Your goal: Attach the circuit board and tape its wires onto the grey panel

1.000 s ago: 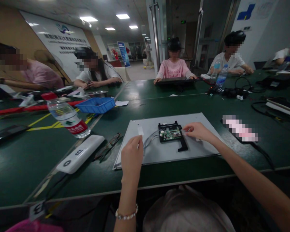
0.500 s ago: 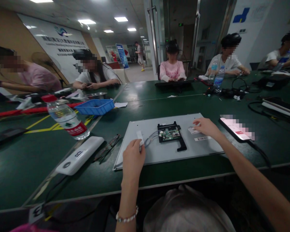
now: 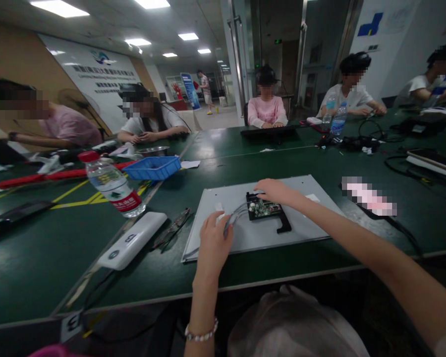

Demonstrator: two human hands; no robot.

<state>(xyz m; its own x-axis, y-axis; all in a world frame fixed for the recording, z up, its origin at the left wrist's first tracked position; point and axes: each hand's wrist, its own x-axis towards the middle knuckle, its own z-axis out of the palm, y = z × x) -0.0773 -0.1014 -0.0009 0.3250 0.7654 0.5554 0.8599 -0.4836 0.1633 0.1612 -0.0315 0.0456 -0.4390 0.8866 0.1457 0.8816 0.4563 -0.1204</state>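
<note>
A grey flat panel [image 3: 241, 238] lies on the green table. On it sits a green circuit board [image 3: 263, 210] in a black bracket [image 3: 283, 224]. Thin grey cables [image 3: 238, 212] run from the board's left side towards my left hand [image 3: 214, 243]. That hand rests at the panel's left part, its fingers bent and somewhat apart beside the cables, touching or nearly touching them. My right hand [image 3: 277, 191] reaches over the board's upper edge with its fingers drawn together and pointing down at the bracket; what they grip, if anything, is hidden. A white strip [image 3: 218, 206] lies beyond my left fingers.
Left of the panel are eyeglasses [image 3: 173, 229], a white power bank [image 3: 134, 241], a water bottle [image 3: 115, 188] and a blue tray [image 3: 152, 168]. A phone [image 3: 369, 197] with a cable lies to the right. Several people sit around the table.
My right hand has moved left from the white label on the panel's right side to the board's upper edge. My left hand has left the white strip and come to the cables.
</note>
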